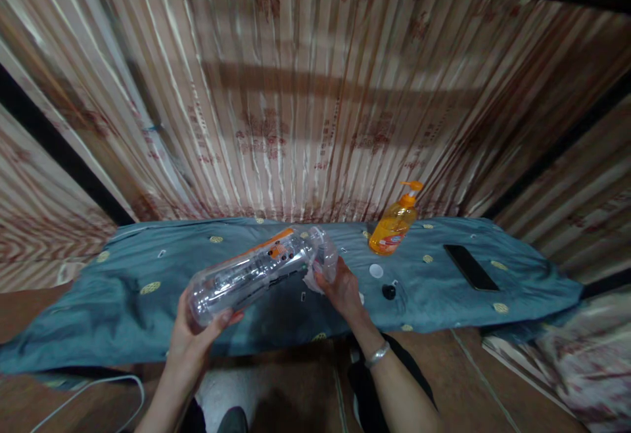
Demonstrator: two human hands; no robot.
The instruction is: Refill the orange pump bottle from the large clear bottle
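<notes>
A large clear plastic bottle [251, 272] with an orange-and-black label lies tilted above the cloth, its base to the left and its narrow end up to the right. My left hand [200, 328] is wrapped around its base. At the narrow end, my right hand [341, 288] is closed on a clear plastic piece [324, 252], with something thin and whitish under the fingers. Whether that piece is joined to the bottle, I cannot tell. Right of my right hand, a small black cap [389, 292] and a white disc [376, 271] rest on the cloth.
A teal cloth with yellow motifs [148, 255] covers the low surface. An orange pump bottle [394, 226] stands at the back right, and a black phone [470, 267] lies farther right. Patterned curtains [296, 124] hang behind. A white cable [98, 384] runs at lower left.
</notes>
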